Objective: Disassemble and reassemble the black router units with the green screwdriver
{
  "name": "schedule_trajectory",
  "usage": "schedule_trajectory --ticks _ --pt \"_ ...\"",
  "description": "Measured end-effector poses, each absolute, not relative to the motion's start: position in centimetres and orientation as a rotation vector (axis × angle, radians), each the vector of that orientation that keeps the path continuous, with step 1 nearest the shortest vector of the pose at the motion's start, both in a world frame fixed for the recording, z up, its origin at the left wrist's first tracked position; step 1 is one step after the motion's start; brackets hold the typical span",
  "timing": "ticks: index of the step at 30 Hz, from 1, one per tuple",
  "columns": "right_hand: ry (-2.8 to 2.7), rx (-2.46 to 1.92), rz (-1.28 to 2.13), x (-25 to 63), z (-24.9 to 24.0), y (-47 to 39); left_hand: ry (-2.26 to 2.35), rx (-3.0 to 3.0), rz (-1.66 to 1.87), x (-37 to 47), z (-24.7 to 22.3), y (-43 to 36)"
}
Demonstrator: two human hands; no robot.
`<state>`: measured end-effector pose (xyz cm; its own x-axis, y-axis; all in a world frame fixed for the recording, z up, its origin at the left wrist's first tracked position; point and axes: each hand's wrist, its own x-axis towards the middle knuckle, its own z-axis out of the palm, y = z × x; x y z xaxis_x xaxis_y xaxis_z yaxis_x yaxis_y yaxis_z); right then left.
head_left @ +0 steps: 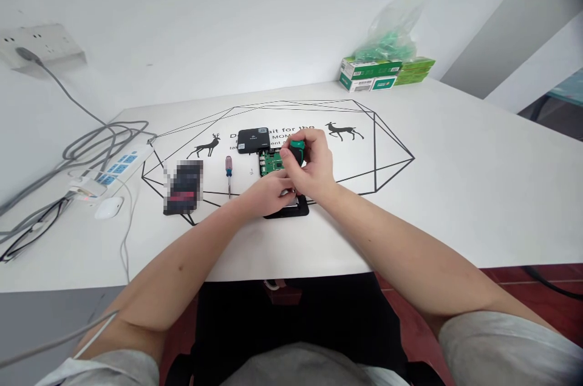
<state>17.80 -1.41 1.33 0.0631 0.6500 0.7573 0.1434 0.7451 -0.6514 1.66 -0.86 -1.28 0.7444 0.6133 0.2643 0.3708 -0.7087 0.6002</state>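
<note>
My right hand (316, 164) is wrapped round the green and black handle of a screwdriver (297, 150), held upright. Its shaft and tip are mostly hidden behind my fingers. My left hand (269, 195) lies just below, its fingers bent and pinched close to where the tip would be; what they grip cannot be made out. Beneath both hands a green circuit board (269, 161) shows in part. A black casing piece (300, 211) lies at the near side, partly covered by my left hand. Touching the board's far edge is a flat black cover (253, 141) with small labels.
Left of my hands lie a second screwdriver (228, 166) with a clear reddish-blue handle and a blurred dark phone-like object (184, 187). A power strip (118, 170), cables and a white earbud case (109, 207) fill the left side. Green boxes (371, 73) stand at the back right.
</note>
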Motion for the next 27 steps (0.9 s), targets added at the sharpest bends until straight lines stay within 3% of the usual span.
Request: schedule_trajectory --ticks 15,21,27 --pt "-1.462 -0.521 0.274 18.0 -0.2 -0.8 0.731 2.601 0.709 1.4 -2.2 -0.8" --pt "-1.439 -0.555 -0.013 18.2 0.7 -0.4 0.815 2.719 0.754 0.2 -1.6 -0.5" --pt "-1.363 -0.523 0.14 17.9 0.8 -0.1 1.013 2.648 0.29 -2.2 -0.9 -0.3"
